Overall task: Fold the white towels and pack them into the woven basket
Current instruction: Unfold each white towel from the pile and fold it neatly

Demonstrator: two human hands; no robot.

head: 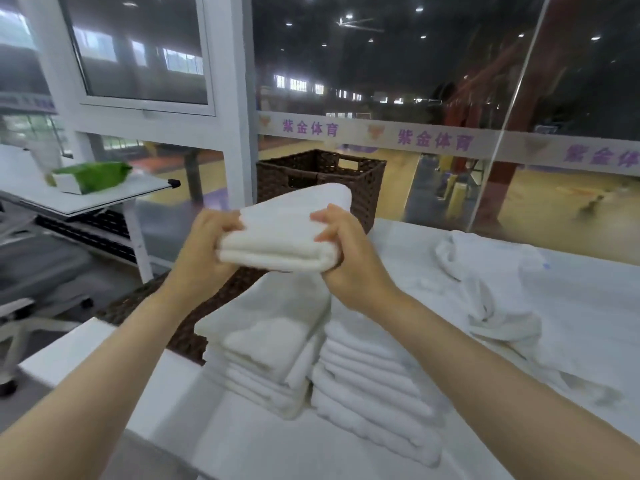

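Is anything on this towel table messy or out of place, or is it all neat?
Mostly neat: two tidy stacks of folded towels sit in front, and both hands hold a folded towel. The one untidy spot is a crumpled heap of unfolded towels on the table's right side, apparently awaiting folding.

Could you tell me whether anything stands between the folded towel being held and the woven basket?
Nothing visible does. Both hands, left and right, hold the folded towel in the air just in front of the woven basket, whose open top looks clear.
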